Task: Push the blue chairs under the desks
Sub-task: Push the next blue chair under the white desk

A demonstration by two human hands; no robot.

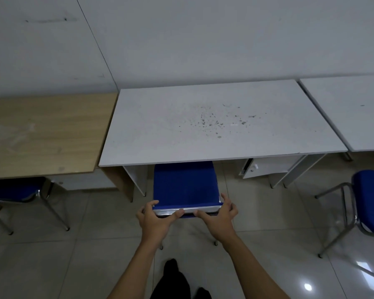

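Note:
A blue chair [185,184] with a chrome frame stands in front of me, its front part tucked beneath the near edge of the white desk [214,124]. My left hand [154,221] grips the left end of its chrome top rail. My right hand [218,216] grips the right end of the same rail. A second blue chair [369,201] stands apart from the desks at the right edge. A third blue chair [17,189] sits partly under the wooden desk [41,134] on the left.
Another white desk [350,108] adjoins on the right. A white cabinet [268,166] with its door ajar sits under the middle desk's right side. White walls close the back and left. The floor is glossy beige tile [63,266]. My dark-clad leg [173,279] shows below.

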